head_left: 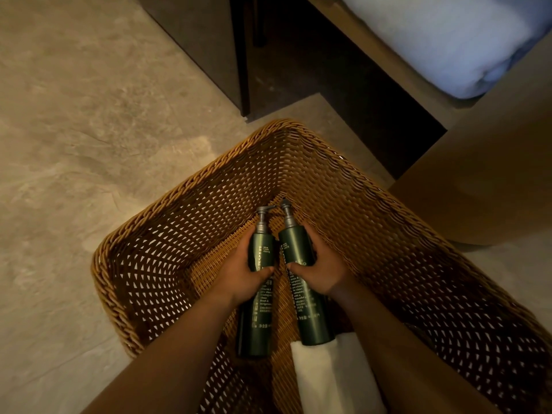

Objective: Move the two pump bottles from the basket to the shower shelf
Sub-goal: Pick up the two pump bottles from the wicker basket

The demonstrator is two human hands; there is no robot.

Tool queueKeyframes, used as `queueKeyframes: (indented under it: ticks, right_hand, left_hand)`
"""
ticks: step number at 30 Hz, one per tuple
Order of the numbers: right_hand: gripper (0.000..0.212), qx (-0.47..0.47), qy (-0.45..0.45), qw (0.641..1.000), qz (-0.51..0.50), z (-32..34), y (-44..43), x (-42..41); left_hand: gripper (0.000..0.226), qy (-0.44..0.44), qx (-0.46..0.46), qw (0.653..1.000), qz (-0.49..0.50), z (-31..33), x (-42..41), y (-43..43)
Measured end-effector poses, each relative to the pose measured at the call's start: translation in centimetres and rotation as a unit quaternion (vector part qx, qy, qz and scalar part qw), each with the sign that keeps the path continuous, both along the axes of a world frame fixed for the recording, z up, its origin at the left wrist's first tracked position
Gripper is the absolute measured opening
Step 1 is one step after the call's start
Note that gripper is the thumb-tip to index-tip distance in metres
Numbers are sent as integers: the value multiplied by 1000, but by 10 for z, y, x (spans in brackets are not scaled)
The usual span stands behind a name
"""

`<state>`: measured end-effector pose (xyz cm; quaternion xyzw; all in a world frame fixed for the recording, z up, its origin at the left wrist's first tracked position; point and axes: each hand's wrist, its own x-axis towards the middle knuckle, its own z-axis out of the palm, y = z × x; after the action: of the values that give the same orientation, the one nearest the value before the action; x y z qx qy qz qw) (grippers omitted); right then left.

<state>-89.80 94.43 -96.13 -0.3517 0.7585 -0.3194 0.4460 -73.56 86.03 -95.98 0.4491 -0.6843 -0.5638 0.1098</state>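
Note:
Two dark green pump bottles with grey pump heads lie side by side inside a large woven wicker basket (191,186) on the floor. My left hand (239,273) is wrapped around the upper body of the left bottle (258,324). The right bottle (310,318) is held the same way by my right hand (321,270). Both pump heads point away from me toward the basket's far corner. Whether the bottles rest on the basket bottom or are lifted off it I cannot tell. No shower shelf is in view.
A rolled white towel (331,380) lies in the basket under the right bottle's base. Stone-look floor tiles (89,115) spread to the left. A dark cabinet (209,46) stands behind the basket, with a wooden unit (478,180) holding white towels (442,40) at right.

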Motion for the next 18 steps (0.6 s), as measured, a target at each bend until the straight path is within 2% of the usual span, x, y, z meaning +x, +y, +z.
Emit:
queueKeyframes:
  ticks: [8,12,18]
  right_hand:
    - [96,24,37,999,-9,-3,9,-4]
    - [109,41,7,998,39,4,10,-5]
    - [101,6,-32,999,-16,19,17,-2]
  left_hand:
    - [95,-48,-14,999,0,-1,1,5]
    - [95,-35,3,999,0,1,3,5]
    - [91,-20,2,1000,-3,12,6,8]
